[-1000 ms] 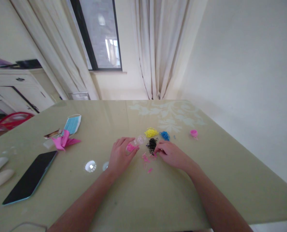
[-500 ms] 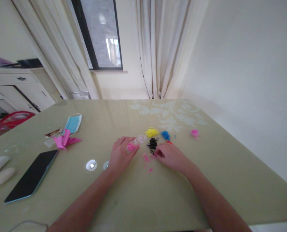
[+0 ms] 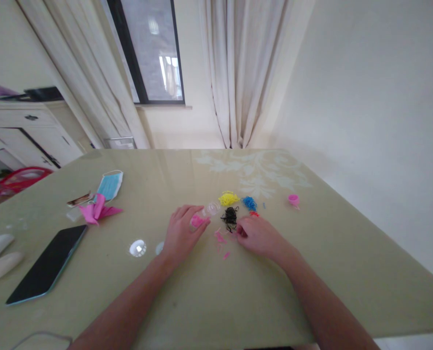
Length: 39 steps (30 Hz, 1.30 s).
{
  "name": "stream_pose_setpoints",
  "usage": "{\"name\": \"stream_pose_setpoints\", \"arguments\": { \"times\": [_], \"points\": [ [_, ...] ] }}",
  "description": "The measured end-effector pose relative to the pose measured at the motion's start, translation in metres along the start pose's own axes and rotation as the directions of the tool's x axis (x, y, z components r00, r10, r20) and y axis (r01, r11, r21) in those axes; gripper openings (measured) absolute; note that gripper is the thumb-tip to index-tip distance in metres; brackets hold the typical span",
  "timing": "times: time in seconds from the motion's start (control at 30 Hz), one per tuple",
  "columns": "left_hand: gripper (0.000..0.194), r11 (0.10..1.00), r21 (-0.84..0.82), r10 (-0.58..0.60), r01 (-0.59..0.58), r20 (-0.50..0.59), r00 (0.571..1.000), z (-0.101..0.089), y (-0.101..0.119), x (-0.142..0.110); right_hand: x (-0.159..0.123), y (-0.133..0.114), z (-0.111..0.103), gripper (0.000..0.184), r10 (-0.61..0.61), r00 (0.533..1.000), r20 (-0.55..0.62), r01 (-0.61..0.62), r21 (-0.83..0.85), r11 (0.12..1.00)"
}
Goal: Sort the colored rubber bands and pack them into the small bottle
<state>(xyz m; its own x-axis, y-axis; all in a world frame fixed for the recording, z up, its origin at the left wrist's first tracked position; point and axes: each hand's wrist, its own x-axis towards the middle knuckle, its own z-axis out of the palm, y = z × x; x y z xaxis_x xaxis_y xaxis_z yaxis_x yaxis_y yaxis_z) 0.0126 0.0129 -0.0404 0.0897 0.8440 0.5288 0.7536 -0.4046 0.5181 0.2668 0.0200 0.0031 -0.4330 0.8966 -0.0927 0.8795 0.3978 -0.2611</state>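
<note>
Left grip (image 3: 181, 229) wrapped round small pink-filled container (image 3: 197, 220), likely steadying it. Right grip (image 3: 255, 234) bunched beside loose pink bands (image 3: 220, 237); cannot tell whether pinching any. Black heap (image 3: 230, 217) just beyond, yellow heap (image 3: 229, 198) farther, seemingly grouped by colour.

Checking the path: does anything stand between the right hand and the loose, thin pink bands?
Nothing visible does. The right hand is beside the loose, thin pink bands; the tangled black band pile lies beyond them.

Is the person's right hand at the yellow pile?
No: the right hand is beside the black pile, with the yellow pile farther back.
</note>
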Motion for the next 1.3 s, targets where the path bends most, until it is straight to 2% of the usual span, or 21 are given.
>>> {"name": "stream_pose_setpoints", "arguments": {
  "times": [0.23,0.37,0.47,0.6,0.7,1.0,1.17,1.3],
  "points": [
    [0.029,1.0,-0.01,-0.003,0.003,-0.005,1.0,0.0,0.001,0.0,-0.001,-0.001,0.003,0.008,-0.048,0.999,0.003,0.047,0.092,0.995],
    [0.028,1.0,-0.012,0.004,-0.004,-0.005,1.0,0.0,0.002,0.0,0.001,-0.004,0.006,0.007,-0.069,0.997,0.017,0.067,0.097,0.993],
    [0.028,1.0,-0.008,0.005,-0.005,0.001,1.0,0.001,0.001,0.0,0.004,-0.006,0.01,0.006,-0.113,0.993,-0.017,0.115,0.081,0.99],
    [0.029,1.0,0.002,0.009,-0.009,0.001,1.0,0.001,0.001,0.0,0.007,-0.007,0.014,0.018,-0.179,0.98,-0.088,0.186,0.074,0.98],
    [0.029,1.0,0.006,0.008,-0.008,0.002,1.0,0.001,0.002,0.0,0.008,-0.007,0.016,0.018,-0.197,0.973,-0.119,0.207,0.08,0.975],
    [0.028,1.0,0.0,0.015,-0.015,-0.013,1.0,0.002,0.003,0.001,0.012,-0.003,0.019,0.018,-0.222,0.968,-0.117,0.233,0.095,0.968],
    [0.029,1.0,0.005,0.018,-0.018,-0.018,1.0,0.003,0.002,0.0,0.013,-0.003,0.023,0.025,-0.247,0.965,-0.085,0.252,0.046,0.967],
    [0.029,1.0,0.021,0.015,-0.014,-0.02,1.0,0.002,0.003,0.0,0.013,-0.002,0.022,0.024,-0.262,0.953,-0.153,0.275,0.073,0.959]
  ]
}}
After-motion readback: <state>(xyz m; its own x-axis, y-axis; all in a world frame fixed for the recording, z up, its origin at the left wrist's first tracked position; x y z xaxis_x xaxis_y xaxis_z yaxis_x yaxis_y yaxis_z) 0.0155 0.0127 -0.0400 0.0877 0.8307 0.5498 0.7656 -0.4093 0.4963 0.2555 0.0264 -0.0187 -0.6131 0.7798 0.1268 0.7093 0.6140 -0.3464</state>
